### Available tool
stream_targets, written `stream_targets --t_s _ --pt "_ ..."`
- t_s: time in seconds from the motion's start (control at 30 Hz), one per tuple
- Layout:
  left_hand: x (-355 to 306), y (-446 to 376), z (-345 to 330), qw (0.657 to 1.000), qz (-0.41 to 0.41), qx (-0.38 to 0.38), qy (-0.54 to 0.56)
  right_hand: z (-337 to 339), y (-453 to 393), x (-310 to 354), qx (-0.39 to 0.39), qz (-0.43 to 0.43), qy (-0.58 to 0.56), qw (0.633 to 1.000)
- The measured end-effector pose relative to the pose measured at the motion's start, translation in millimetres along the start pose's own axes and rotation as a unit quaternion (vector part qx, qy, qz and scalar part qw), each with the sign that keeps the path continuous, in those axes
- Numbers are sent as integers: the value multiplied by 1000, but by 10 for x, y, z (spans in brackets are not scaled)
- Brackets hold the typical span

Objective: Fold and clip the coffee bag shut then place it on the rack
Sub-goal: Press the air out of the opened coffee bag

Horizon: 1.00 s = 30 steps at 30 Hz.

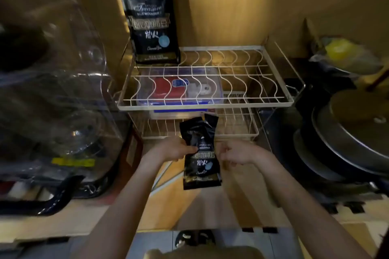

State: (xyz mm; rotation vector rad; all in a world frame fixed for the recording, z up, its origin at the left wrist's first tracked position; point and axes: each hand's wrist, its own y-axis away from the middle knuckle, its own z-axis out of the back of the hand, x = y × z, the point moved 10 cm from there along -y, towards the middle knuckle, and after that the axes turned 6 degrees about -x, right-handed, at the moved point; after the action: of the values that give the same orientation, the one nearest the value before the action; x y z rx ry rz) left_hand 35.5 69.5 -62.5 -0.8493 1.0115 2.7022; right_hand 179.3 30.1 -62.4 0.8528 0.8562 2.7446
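A black coffee bag (201, 153) with white and gold lettering stands upright on the wooden counter, its top crumpled and open. My left hand (174, 149) grips the bag's left side at mid-height. My right hand (233, 152) hovers just right of the bag with fingers curled, holding nothing that I can see. Behind stands a white wire rack (271, 102) with two tiers. A second, larger black coffee bag (152, 17) stands upright on the back left corner of the rack's top tier. No clip is visible.
A clear plastic box (179, 88) with red and white items sits under the rack's top tier. A large clear plastic appliance cover (54, 90) fills the left. Stacked dark pans (345, 139) and a bag with something yellow (339, 50) crowd the right.
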Motion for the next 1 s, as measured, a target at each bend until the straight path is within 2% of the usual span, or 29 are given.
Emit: stream_targets --t_s 0.27,0.53,0.7,1.0 --pt "538 -229 -522 995 62 -42 66 -485 -263 -406 -68 -40 -32 996" --pt "540 -299 -676 986 -3 -109 129 -841 -328 -654 -127 -75 -109 983" --pt "444 -322 -687 982 -62 -112 141 -843 -270 -719 -180 -55 -118 975" --pt "524 -316 -687 970 -97 -182 132 -865 -163 -705 -258 -15 -116 959"
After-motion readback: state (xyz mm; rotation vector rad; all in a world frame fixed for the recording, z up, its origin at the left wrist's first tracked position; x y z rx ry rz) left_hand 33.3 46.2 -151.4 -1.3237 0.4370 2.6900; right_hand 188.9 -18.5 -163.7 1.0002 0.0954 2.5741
